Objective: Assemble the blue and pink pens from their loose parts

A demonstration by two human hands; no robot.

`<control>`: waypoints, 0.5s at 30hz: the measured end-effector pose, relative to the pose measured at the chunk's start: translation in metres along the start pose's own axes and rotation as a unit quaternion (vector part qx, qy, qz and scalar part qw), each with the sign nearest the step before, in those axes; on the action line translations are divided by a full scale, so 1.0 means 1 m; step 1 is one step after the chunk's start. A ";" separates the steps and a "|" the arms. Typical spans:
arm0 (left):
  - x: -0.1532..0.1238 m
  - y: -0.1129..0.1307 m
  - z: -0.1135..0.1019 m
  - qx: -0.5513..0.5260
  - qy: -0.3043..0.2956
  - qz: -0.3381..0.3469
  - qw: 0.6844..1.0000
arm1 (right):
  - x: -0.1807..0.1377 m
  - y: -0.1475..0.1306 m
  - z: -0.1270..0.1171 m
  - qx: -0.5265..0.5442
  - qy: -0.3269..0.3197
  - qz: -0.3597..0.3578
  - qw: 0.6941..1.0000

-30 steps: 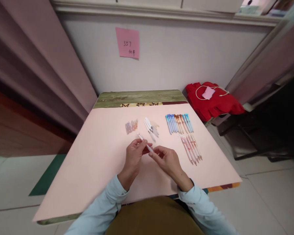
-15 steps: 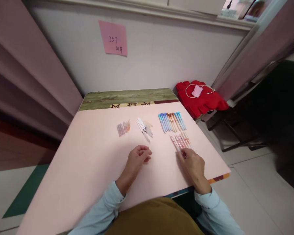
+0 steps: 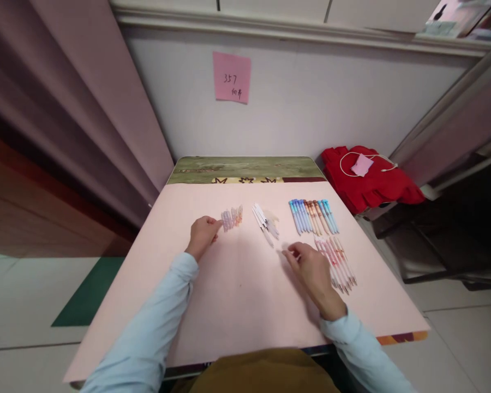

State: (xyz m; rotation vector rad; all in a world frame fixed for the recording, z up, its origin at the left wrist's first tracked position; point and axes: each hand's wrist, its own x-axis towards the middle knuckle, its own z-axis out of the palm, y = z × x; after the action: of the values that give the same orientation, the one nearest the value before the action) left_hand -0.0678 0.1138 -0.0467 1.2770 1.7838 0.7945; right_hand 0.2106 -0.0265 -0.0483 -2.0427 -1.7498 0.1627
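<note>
My left hand (image 3: pixel 202 233) is stretched out to the far left of the pink sheet (image 3: pixel 237 284), fingers curled and pinching at the edge of a small pile of clear pink pen caps (image 3: pixel 232 218). My right hand (image 3: pixel 309 265) rests on the sheet with fingers curled, fingertips pointing toward a bunch of white pen refills (image 3: pixel 264 220); nothing shows in it. Just to its right lies a row of pink and white pens (image 3: pixel 336 256). Beyond that is a row of blue and brown pens (image 3: pixel 313 214).
The pink sheet covers a small table with a green patterned edge (image 3: pixel 245 169) against a white wall with a pink note (image 3: pixel 231 77). A red cloth with a white cord (image 3: pixel 368 174) lies on a seat to the right. A curtain (image 3: pixel 85 109) hangs at left.
A second ago both hands held a pen together. The right hand then went to the pink pens and has come back left. The left hand has reached forward to the caps.
</note>
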 end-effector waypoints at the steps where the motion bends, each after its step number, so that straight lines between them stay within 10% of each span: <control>1: 0.007 0.003 0.002 0.039 -0.010 -0.010 0.999 | 0.009 -0.010 0.006 -0.007 -0.019 -0.007 1.000; 15: 0.039 0.013 0.015 0.048 -0.099 -0.085 0.990 | 0.041 -0.037 0.037 -0.083 -0.087 0.019 0.993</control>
State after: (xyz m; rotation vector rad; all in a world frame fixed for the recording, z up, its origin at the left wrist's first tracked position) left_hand -0.0559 0.1556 -0.0524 1.2019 1.7584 0.4740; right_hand 0.1711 0.0263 -0.0580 -2.2399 -1.8864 0.2187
